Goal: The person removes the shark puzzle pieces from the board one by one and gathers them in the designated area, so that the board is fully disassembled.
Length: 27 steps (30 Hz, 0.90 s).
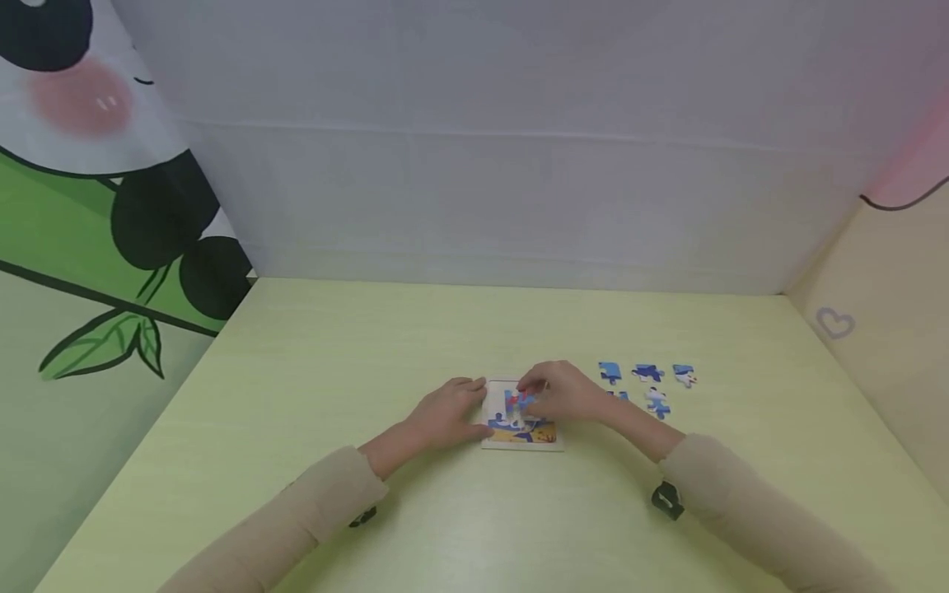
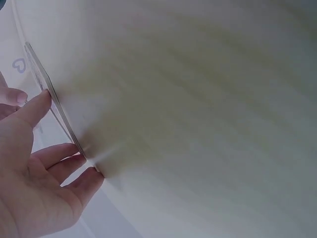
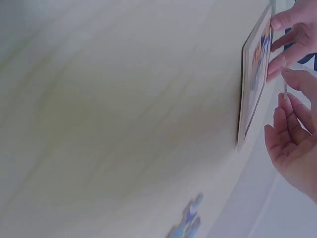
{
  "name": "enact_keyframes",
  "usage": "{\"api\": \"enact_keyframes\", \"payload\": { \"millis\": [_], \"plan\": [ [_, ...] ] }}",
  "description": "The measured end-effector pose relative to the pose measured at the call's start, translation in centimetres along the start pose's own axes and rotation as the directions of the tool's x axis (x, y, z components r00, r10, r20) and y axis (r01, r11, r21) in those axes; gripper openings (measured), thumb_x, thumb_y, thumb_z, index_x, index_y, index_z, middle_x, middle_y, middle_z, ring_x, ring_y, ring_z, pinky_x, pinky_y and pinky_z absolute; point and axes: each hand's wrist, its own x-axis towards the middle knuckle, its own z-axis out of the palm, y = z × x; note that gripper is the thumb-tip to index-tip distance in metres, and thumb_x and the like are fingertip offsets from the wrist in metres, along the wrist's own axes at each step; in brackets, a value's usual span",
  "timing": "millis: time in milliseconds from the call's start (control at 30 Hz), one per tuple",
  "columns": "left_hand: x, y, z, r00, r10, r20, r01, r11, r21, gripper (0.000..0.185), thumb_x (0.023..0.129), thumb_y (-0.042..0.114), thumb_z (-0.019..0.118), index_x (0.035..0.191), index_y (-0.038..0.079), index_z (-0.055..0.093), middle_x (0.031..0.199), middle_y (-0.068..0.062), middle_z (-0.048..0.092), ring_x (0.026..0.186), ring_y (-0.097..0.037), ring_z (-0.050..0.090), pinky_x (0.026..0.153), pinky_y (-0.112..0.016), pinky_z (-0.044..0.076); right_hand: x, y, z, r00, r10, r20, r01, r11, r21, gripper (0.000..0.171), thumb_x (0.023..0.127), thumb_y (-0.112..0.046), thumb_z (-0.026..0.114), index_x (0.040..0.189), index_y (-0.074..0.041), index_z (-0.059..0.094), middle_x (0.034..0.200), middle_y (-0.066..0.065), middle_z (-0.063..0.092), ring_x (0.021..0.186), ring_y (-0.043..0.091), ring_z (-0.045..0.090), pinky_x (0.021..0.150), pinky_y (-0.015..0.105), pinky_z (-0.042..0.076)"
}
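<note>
A jigsaw puzzle board (image 1: 523, 447) with a pale frame lies flat on the table, partly filled with a blue, white and sandy picture. My left hand (image 1: 451, 413) rests against its left side, thumb near the lower corner and fingers farther up; in the left wrist view the fingertips touch the frame's edge. Over the board's upper right, my right hand (image 1: 567, 391) pinches a puzzle piece (image 3: 285, 89) between thumb and fingertip. The right wrist view shows that piece edge-on, held above the board; its picture side cannot be made out there.
Loose puzzle pieces lie right of the board: one blue (image 1: 610, 372), one dark blue (image 1: 648, 373), one blue and white (image 1: 684, 375) and one pale blue (image 1: 656, 403). Another piece (image 1: 619, 396) is partly behind the right hand. Printed walls enclose the table (image 1: 356, 346).
</note>
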Motion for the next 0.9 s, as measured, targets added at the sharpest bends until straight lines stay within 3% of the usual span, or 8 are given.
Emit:
{"api": "enact_keyframes", "payload": {
  "millis": [267,633,900],
  "plan": [
    [-0.1,-0.1,0.0,1.0,-0.017,0.015,0.017,1.0,-0.014,0.066,0.078,0.039,0.068,0.127,-0.002,0.05,0.137,-0.014,0.042,0.126,-0.032,0.037,0.103,-0.043,0.033,-2.6,2.5,-2.6,0.995,-0.073,-0.072,0.067,0.994,-0.082,0.024,0.076,-0.014,0.071,0.098,-0.005,0.066,0.09,-0.002,0.063,0.082,0.014,0.056,0.076,0.034,0.048],
    [-0.1,-0.2,0.0,1.0,-0.021,0.02,0.022,1.0,-0.017,0.067,0.078,0.04,0.069,0.127,-0.002,0.05,0.137,-0.014,0.042,0.126,-0.032,0.037,0.103,-0.043,0.033,-7.1,5.8,-5.9,0.991,0.012,-0.133,-0.022,0.997,-0.072,0.025,0.077,-0.01,0.07,0.1,-0.003,0.065,0.091,0.0,0.063,0.084,0.019,0.056,0.08,0.039,0.048],
    [0.0,-0.4,0.3,0.999,-0.031,0.033,0.032,0.999,-0.026,0.067,0.078,0.041,0.068,0.127,-0.001,0.05,0.139,-0.012,0.041,0.127,-0.031,0.036,0.104,-0.043,0.032,-10.0,8.1,-7.5,0.986,0.029,-0.164,-0.049,0.992,-0.119,0.026,0.077,-0.011,0.071,0.101,-0.001,0.065,0.084,-0.003,0.059,0.078,0.017,0.053,0.072,0.035,0.048]
  ]
}}
